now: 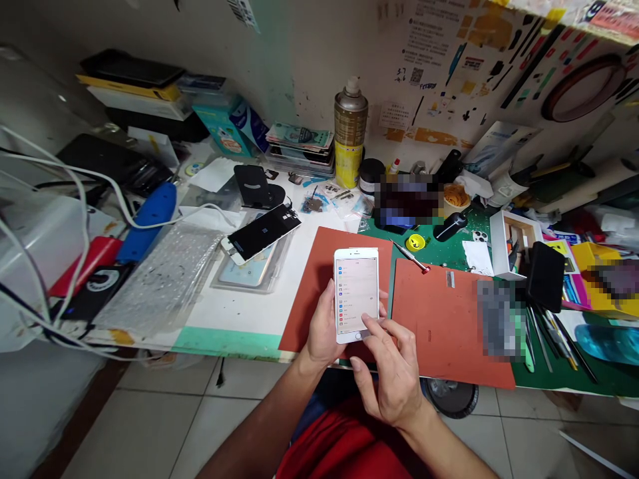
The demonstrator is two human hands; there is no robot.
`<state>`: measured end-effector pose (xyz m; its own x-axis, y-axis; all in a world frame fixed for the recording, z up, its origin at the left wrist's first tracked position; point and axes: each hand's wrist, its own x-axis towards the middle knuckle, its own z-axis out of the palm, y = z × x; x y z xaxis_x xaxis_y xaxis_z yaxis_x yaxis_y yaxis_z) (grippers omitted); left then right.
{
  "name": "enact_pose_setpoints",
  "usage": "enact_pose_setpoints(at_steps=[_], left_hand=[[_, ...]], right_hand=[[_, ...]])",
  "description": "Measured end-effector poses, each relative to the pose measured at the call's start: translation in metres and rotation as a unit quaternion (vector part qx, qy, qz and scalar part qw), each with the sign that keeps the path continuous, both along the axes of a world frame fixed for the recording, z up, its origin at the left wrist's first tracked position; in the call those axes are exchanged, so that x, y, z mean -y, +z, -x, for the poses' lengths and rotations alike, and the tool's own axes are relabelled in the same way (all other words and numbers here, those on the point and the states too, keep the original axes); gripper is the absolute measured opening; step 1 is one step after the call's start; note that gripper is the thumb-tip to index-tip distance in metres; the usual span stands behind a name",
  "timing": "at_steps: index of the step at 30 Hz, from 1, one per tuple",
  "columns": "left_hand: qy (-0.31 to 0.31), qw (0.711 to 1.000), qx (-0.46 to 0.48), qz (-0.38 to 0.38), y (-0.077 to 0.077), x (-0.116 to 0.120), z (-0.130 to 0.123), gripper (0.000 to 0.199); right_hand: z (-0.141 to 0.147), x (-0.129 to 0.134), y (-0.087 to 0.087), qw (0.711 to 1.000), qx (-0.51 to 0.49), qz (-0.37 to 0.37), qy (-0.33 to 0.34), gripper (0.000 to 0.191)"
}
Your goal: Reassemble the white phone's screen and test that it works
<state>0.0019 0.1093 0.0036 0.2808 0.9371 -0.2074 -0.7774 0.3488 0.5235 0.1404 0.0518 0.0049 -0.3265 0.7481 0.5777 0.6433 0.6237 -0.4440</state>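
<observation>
A white smartphone is held upright over the reddish-brown mat, its lit screen showing a list with small coloured icons. My left hand wraps around it from the left, with fingertips showing at its right edge. At the lower right of the screen, my right hand has its index finger on or just above the glass. The other right fingers are loosely bent and the thumb stands apart, with nothing in that hand. A screwdriver lies just right of the phone, beside a small yellow cap.
A detached phone screen lies on a phone in a plastic bag at left. Bubble wrap and white cables cover the far left. Behind stands a spray can. Tweezers and thin tools lie at right, near a white box.
</observation>
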Motion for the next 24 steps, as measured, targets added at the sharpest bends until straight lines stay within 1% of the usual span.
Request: enact_pose_setpoints(at_steps=[4, 10, 13, 16, 21, 24], left_hand=[[-0.008, 1.0, 0.003, 0.005, -0.0008, 0.0003, 0.0001, 0.069], [-0.006, 1.0, -0.002, 0.002, 0.0003, -0.0004, -0.0002, 0.069], [-0.008, 1.0, -0.011, -0.003, 0.0009, -0.0011, 0.0001, 0.071], [0.003, 1.0, -0.02, -0.004, 0.0012, -0.0014, 0.0002, 0.071], [0.005, 0.999, -0.035, -0.002, 0.0014, -0.001, -0.0002, 0.072], [0.008, 0.999, -0.041, 0.001, 0.0011, -0.0007, -0.0003, 0.071]], right_hand=[[0.0004, 0.0021, -0.0008, 1.0, -0.002, -0.004, 0.003, 0.033], [-0.0011, 0.0039, 0.0005, 1.0, 0.003, 0.003, 0.003, 0.035], [-0.0019, 0.0037, 0.0015, 1.0, -0.015, -0.014, 0.003, 0.031], [-0.0019, 0.0044, 0.0024, 0.999, -0.033, -0.031, -0.002, 0.028], [-0.0015, 0.0067, 0.0017, 0.998, -0.037, -0.043, -0.008, 0.021], [-0.001, 0.0069, 0.0007, 0.998, -0.041, -0.044, -0.008, 0.023]])
